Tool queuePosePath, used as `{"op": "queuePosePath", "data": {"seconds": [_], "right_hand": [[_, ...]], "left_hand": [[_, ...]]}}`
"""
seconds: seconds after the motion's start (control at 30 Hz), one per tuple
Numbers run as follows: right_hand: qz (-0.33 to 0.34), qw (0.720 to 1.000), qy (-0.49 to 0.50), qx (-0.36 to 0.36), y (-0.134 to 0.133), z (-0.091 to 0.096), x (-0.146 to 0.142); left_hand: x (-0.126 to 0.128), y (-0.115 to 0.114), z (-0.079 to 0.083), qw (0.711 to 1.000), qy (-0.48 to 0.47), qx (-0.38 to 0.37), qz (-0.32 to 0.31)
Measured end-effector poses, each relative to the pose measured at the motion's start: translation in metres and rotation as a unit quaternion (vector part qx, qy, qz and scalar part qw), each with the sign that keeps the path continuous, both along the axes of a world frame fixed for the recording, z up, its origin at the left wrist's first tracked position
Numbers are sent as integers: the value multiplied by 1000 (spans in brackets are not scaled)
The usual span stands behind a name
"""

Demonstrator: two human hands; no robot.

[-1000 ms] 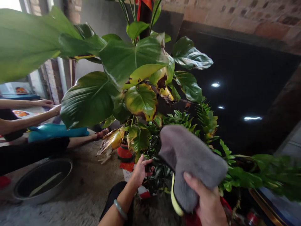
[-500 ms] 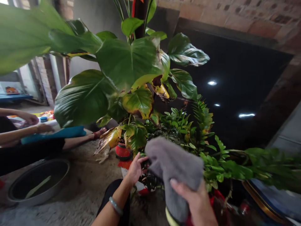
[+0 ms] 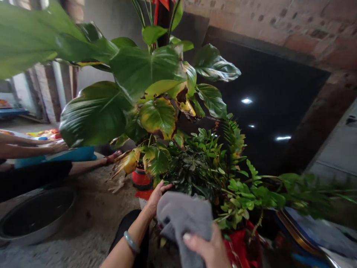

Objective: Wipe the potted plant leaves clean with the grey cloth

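Right hand [image 3: 206, 245]: you have the cloth [image 3: 185, 216] pinched; it juts ahead of that hand, just right of your left hand [image 3: 155, 197]. Left hand: by the dark plant [image 3: 191, 163], partly hidden; cannot tell whether you grip anything. Red pot [image 3: 141, 178] beyond it; basin [image 3: 60, 223] well left.

Far left: another person [image 3: 33, 176] seated low, dark-trousered leg stretched out, reddish band [image 3: 106, 160] near the ankle, both arms extended forward. Teal-blue item [image 3: 82, 153] beyond the leg, kind unclear. Round metal basin [image 3: 51, 231] on the rough concrete floor [image 3: 92, 238], nearer than the leg. Behind: large dark glossy panel [image 3: 279, 89], three bright reflections; brick wall [image 3: 309, 26] above. Blue surface [image 3: 12, 112] in left background, blurred. Lower right: gold-banded edge [image 3: 292, 227] of some object.
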State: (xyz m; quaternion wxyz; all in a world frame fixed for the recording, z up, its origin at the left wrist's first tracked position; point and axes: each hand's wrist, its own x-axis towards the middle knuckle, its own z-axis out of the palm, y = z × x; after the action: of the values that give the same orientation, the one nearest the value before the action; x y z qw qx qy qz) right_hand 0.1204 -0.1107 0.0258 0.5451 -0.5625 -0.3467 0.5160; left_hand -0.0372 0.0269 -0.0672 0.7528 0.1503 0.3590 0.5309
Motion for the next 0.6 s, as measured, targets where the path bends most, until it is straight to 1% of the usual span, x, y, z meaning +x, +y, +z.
{"op": "queuePosePath", "data": {"seconds": [0.07,0.1,0.13,0.17,0.2,0.23,0.3,0.33,0.37,0.4,0.43,0.47,0.5,0.53,0.6], "right_hand": [[-73,994,-4,84,13,33,14],[-120,983,-1,136,25,47,20],[-164,970,4,179,39,57,23],[-200,958,12,203,52,62,25],[-219,955,22,200,62,61,24],[-213,962,36,169,67,54,22],[-144,985,70,60,64,30,13],[-102,991,84,8,54,15,8],[-67,993,93,-27,42,2,4],[-45,993,96,-45,28,-9,1],[-31,994,92,-52,15,-14,1],[-28,995,77,-50,4,-15,2],[-34,997,57,-42,-3,-10,5],[-53,998,34,-26,-4,0,9],[-130,991,-27,34,7,26,22]], "left_hand": [[1,-1,1,999,29,16,15],[3,-2,1,998,44,26,22],[5,-3,2,997,59,34,25],[7,-4,3,996,73,38,27],[9,-5,3,995,86,39,28],[11,-6,3,994,97,40,30],[14,-8,3,992,115,45,33],[14,-8,2,990,126,50,34],[13,-8,1,988,138,57,32],[12,-9,0,986,152,67,27],[11,-8,-1,982,169,76,23],[10,-8,-2,979,186,82,19],[9,-8,-3,976,200,88,16],[8,-8,-4,973,211,90,17],[6,-8,-4,971,218,91,19]]}}
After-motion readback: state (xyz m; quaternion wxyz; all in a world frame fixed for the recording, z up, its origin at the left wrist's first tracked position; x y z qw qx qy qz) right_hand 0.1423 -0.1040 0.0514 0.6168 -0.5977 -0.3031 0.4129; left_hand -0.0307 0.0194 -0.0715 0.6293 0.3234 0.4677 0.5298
